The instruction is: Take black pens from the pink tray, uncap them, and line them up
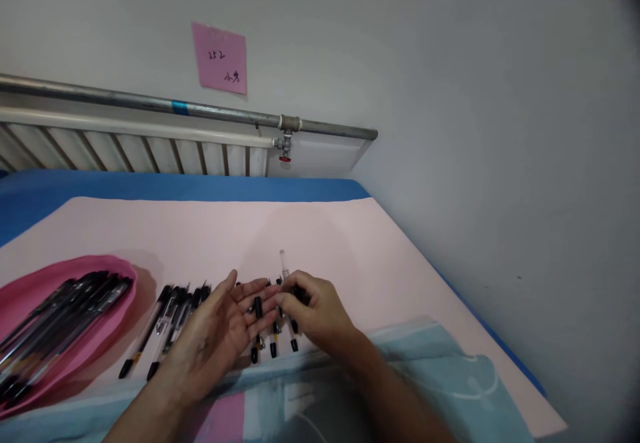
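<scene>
Palm up and fingers stretched out, my left hand (225, 329) is open above the pink table. A small black cylinder (258, 307), which looks like a pen cap, lies loose across its fingers. My right hand (317, 306) is closed in a pinch at the left fingertips. Dark pieces show in its curl, but what the fingertips grip is hidden. Beyond the right fingers a clear tube (283, 261) points away from me. Below the hands lie several pens with black ends, among them one pen (273, 346) partly covered by the fingers.
A pink basket (117, 263) full of black pens stands at the left. Several clear-barrelled pens (167, 326) lie between it and my left hand. A light-blue patterned cloth (440, 376) covers the near edge. Behind the table are a radiator (165, 149) and a metal pipe (220, 111).
</scene>
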A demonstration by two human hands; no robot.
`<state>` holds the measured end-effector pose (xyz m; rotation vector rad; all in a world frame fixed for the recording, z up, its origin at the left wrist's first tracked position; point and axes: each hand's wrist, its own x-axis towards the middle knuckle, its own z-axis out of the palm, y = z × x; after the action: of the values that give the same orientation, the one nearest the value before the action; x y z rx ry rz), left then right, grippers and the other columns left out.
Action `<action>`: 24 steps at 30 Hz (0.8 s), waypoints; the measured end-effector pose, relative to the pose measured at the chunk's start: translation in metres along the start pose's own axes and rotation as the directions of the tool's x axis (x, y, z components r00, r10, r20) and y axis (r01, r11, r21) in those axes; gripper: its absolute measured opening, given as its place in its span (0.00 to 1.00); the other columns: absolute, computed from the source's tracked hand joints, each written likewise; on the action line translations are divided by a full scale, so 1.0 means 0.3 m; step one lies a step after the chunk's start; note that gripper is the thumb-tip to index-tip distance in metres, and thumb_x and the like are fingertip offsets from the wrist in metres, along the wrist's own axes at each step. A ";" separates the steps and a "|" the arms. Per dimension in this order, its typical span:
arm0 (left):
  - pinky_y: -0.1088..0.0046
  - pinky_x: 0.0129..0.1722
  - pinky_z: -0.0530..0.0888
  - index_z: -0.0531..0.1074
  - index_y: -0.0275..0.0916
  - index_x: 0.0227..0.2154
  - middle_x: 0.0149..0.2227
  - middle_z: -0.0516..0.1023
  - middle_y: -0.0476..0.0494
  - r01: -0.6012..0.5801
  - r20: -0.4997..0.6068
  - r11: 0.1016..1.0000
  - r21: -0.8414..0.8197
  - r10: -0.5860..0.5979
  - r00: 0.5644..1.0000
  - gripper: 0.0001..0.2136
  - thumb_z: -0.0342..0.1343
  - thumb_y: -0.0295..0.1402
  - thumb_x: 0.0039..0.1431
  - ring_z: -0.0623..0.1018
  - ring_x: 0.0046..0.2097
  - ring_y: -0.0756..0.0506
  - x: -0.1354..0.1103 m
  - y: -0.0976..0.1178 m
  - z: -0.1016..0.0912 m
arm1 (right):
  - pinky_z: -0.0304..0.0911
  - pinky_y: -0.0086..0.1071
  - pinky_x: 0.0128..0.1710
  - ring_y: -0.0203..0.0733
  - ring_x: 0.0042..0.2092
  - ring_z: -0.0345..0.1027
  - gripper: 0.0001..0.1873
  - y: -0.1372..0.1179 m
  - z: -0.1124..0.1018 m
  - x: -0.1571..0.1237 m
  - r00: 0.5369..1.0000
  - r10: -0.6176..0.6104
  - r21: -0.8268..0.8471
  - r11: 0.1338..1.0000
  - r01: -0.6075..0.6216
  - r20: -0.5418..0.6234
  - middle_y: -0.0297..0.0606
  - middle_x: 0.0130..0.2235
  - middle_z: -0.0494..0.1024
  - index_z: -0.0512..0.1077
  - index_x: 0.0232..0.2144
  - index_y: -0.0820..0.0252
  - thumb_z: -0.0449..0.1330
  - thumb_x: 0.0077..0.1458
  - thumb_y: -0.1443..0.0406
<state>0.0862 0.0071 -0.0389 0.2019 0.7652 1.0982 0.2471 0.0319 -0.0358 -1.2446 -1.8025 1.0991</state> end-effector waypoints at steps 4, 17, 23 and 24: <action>0.61 0.44 0.73 0.71 0.28 0.38 0.42 0.75 0.27 -0.006 0.020 1.000 -0.019 0.006 1.000 0.16 0.48 0.38 0.58 0.76 0.43 0.39 0.000 0.000 0.000 | 0.56 0.25 0.28 0.32 0.29 0.61 0.06 -0.007 0.037 -0.018 0.995 -0.105 -0.097 0.990 0.104 -0.003 0.32 0.28 0.72 0.72 0.31 0.59 0.55 0.50 0.67; 0.71 0.34 0.75 0.73 0.31 0.34 0.36 0.76 0.35 -0.014 -0.030 1.000 0.002 0.014 0.999 0.13 0.48 0.35 0.59 0.77 0.34 0.46 -0.001 -0.032 0.028 | 0.51 0.24 0.25 0.32 0.27 0.59 0.05 0.012 0.093 -0.014 1.000 -0.013 -0.187 0.982 0.015 0.012 0.30 0.25 0.70 0.71 0.26 0.60 0.54 0.47 0.68; 0.74 0.34 0.73 0.74 0.34 0.29 0.29 0.77 0.43 -0.105 -0.144 0.978 0.179 0.132 0.981 0.05 0.58 0.21 0.48 0.76 0.30 0.50 0.003 -0.050 0.024 | 0.53 0.22 0.23 0.30 0.25 0.58 0.02 -0.018 0.068 -0.002 0.990 0.099 0.031 0.995 -0.096 -0.096 0.28 0.21 0.65 0.68 0.23 0.61 0.55 0.44 0.69; 0.75 0.34 0.73 0.74 0.34 0.29 0.29 0.76 0.44 -0.123 -0.144 0.970 0.211 0.156 0.977 0.06 0.59 0.21 0.46 0.76 0.30 0.51 0.005 -0.053 0.019 | 0.52 0.22 0.23 0.30 0.25 0.57 0.02 -0.020 0.065 -0.002 0.989 0.094 0.015 0.996 -0.093 -0.111 0.27 0.20 0.64 0.67 0.21 0.61 0.56 0.43 0.69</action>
<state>0.1018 0.0023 -0.0434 0.3466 1.0196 1.1802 0.2281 0.0251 -0.0386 -1.3698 -1.6688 1.0665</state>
